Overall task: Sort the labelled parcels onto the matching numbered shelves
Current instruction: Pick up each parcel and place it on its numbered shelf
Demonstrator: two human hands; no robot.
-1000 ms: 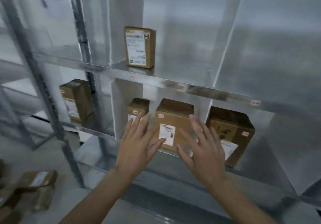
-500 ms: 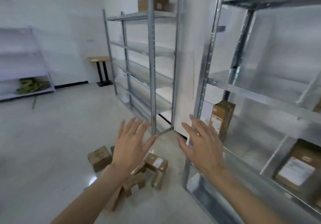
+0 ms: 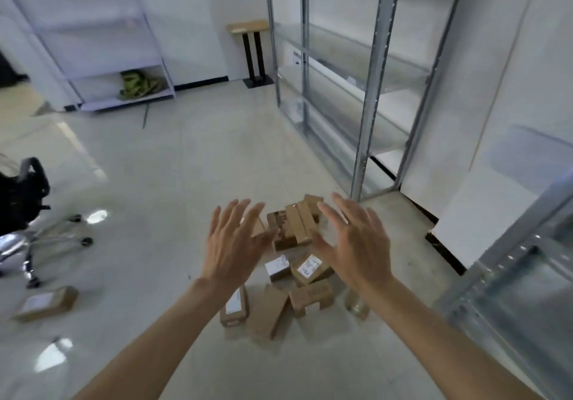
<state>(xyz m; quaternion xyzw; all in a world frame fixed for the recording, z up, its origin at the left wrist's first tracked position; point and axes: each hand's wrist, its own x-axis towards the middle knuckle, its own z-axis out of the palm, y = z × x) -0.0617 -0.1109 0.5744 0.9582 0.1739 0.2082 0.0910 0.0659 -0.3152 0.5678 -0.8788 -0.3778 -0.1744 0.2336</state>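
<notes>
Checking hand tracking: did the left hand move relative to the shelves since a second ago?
Yes. The left hand left the shelf front and now hovers open above the parcels on the floor.

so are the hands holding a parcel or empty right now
Empty. Both the left hand and the right hand are open with fingers spread, above the parcels piled on the floor, gripping nothing.
</notes>
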